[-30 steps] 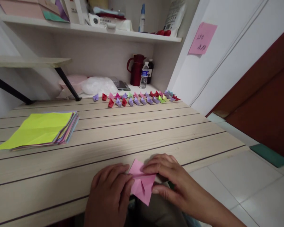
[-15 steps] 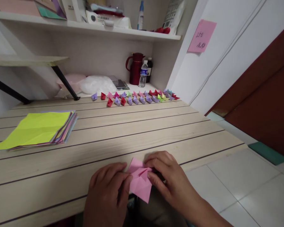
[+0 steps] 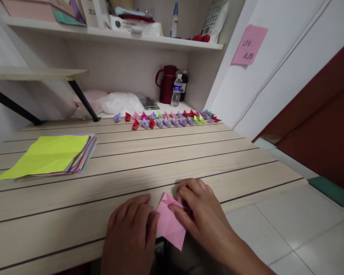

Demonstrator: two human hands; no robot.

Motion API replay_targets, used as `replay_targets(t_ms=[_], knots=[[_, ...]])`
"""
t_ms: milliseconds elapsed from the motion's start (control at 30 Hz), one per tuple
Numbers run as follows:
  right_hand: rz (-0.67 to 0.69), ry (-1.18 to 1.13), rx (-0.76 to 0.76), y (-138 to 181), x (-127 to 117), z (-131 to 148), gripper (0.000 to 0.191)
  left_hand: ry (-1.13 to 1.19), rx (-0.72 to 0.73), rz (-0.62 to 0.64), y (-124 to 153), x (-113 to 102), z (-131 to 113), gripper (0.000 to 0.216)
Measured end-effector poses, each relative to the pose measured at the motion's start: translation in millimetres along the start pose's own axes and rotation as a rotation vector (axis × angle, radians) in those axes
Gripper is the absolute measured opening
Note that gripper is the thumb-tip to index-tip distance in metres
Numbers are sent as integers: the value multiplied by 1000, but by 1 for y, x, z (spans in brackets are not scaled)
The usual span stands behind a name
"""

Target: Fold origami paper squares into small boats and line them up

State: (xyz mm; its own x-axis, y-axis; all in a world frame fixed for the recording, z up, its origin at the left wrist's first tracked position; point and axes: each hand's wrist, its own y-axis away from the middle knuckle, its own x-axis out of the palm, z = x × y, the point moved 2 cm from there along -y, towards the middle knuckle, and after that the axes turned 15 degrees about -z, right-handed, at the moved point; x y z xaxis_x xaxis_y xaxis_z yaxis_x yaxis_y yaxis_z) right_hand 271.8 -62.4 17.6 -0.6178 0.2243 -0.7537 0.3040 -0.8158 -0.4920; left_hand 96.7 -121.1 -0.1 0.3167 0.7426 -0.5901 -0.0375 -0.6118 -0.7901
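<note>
A partly folded sheet of pink origami paper (image 3: 172, 225) lies at the table's front edge, one corner jutting past it. My left hand (image 3: 132, 225) grips its left edge between thumb and curled fingers. From the other side, my right hand (image 3: 199, 212) presses its thumb on the upper part of the paper, near a folded flap; its fingers are bent at the right edge and partly hidden. Far back on the table stand rows of small folded paper boats (image 3: 166, 122) in purple, red, pink, green and yellow.
At the left lies a stack of coloured paper (image 3: 54, 154), yellow on top. Behind the boats are a red thermos jug (image 3: 167, 86), a water bottle (image 3: 176, 91) and a white plastic bag (image 3: 122, 103). A small raised shelf (image 3: 37, 73) on black legs stands at the left.
My right thumb has moved left across the pink paper, and the raised fold in its middle now lies flatter. My left hand stays at the left edge. The view has shifted slightly.
</note>
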Motion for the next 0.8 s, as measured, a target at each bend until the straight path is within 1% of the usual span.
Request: replay_targets(t_ms=[100,167,267,300,367,433,500,567,600,700,733,800], knots=[[-17,7,-12,1,1,0,10,-31,-18,-53,4,-8,12,15],[-28,6,-19,2,1,0,11,-75,9,-110,6,-15,16,22],[-27,2,-21,2,2,0,11,-95,187,-150,12,-17,8,31],[-23,2,-18,1,2,1,12,-74,262,-158,14,-14,2,32],[-23,0,-14,0,2,1,12,-23,325,-229,20,-6,-11,27],[-27,-3,-18,0,1,1,12,37,336,-257,28,7,-19,29],[-32,-1,-30,0,2,1,10,58,327,-255,36,18,-22,31],[-51,3,-52,2,2,0,2,34,320,-264,43,24,-22,32],[-71,4,-66,3,3,0,7,16,314,-271,46,26,-21,33],[-125,-4,-92,6,3,-2,32,-30,278,-282,51,28,-20,34],[-128,-10,-88,6,2,-3,37,-42,264,-283,52,28,-21,33],[-113,-31,-68,6,1,-5,41,-59,246,-286,52,28,-23,33]])
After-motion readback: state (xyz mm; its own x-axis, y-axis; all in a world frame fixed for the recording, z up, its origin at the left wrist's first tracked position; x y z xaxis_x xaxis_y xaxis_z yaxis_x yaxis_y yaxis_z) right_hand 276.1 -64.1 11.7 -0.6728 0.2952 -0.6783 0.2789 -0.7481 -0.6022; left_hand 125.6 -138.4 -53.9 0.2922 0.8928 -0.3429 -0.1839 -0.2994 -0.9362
